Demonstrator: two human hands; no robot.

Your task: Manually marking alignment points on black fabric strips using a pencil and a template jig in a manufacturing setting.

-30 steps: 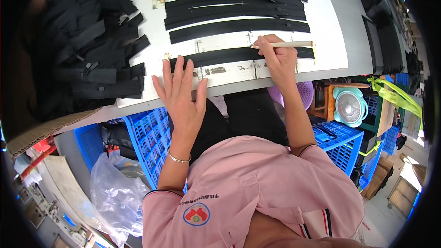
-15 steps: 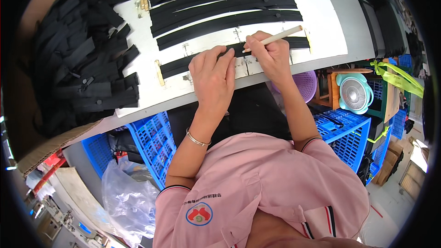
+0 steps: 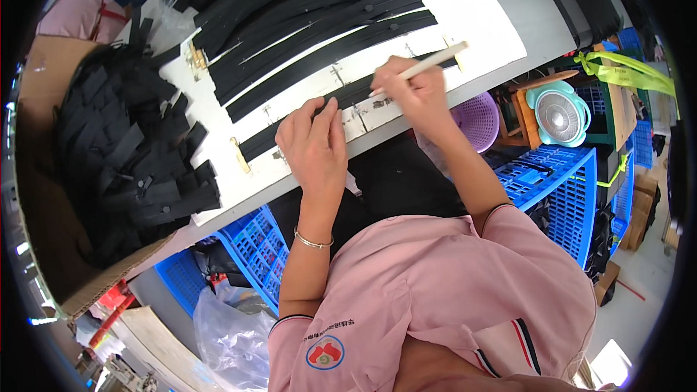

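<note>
A long narrow black fabric strip lies across the white board in front of me. My left hand rests over it with fingers stretched out, pressing on the strip's near-left part. To the right, my right hand is closed around a white pencil; its tip points down at the strip, though whether it touches I cannot tell. Small yellowish stops sit by the strip's ends, and dark marks show on the board along its near edge.
Further back lie several black strips side by side. At left a cardboard box holds a heap of black pieces. Below the table edge are blue crates, a purple basket, a turquoise fan and clear plastic.
The whole view has turned and shifted, showing more of the box. My right hand with the pencil has moved a little away from my left fingers, which stay on the strip.
</note>
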